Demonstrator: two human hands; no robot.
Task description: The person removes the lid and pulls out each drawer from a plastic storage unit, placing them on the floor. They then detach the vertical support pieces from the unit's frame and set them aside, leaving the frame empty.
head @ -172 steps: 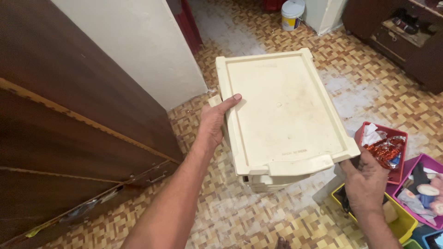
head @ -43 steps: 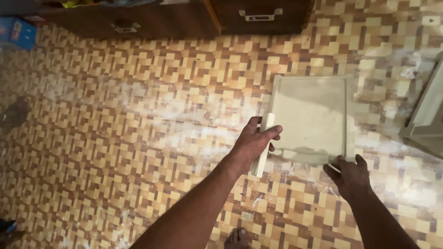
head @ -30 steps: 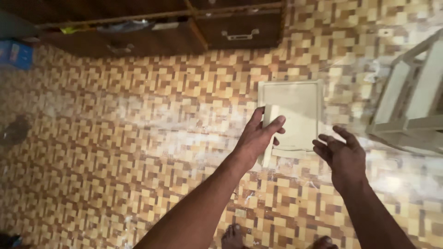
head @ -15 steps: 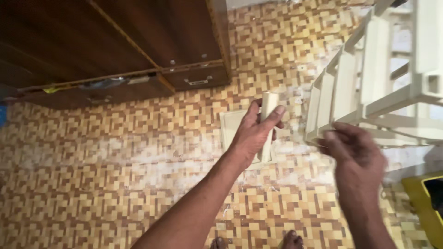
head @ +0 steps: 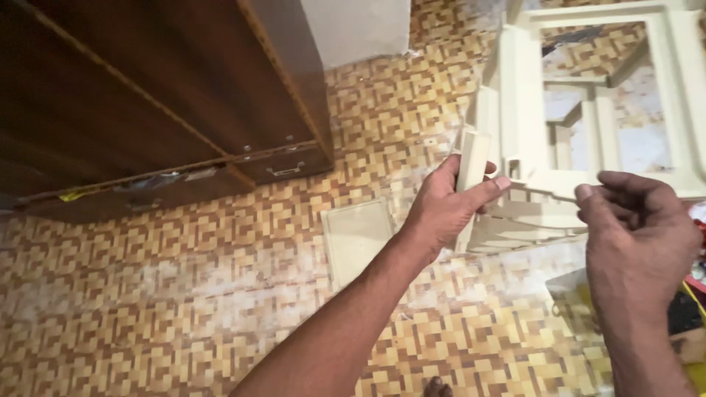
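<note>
My left hand (head: 445, 209) is closed around a short cream plastic bar (head: 471, 163) and holds it upright, chest-high. Just behind the bar stands a cream plastic rack frame (head: 599, 184) with open shelves. My right hand (head: 640, 235) hovers at the frame's lower front rail with curled fingers and the thumb against the index finger. Whether it pinches the rail's thin edge is unclear. A flat cream tray panel (head: 357, 235) lies on the patterned floor below my left forearm, with neither hand touching it.
A dark wooden cabinet (head: 147, 95) with a low drawer fills the upper left. A white wall corner (head: 360, 29) stands behind it. A yellow bin edge (head: 695, 353) and a clear plastic piece (head: 577, 305) sit at the lower right. A toe (head: 439, 386) shows at the bottom.
The cream tray panel was set down on the floor and released. My view swung up to the rack frame, and my left hand lifted the bar while my right hand moved to the frame's rail.
</note>
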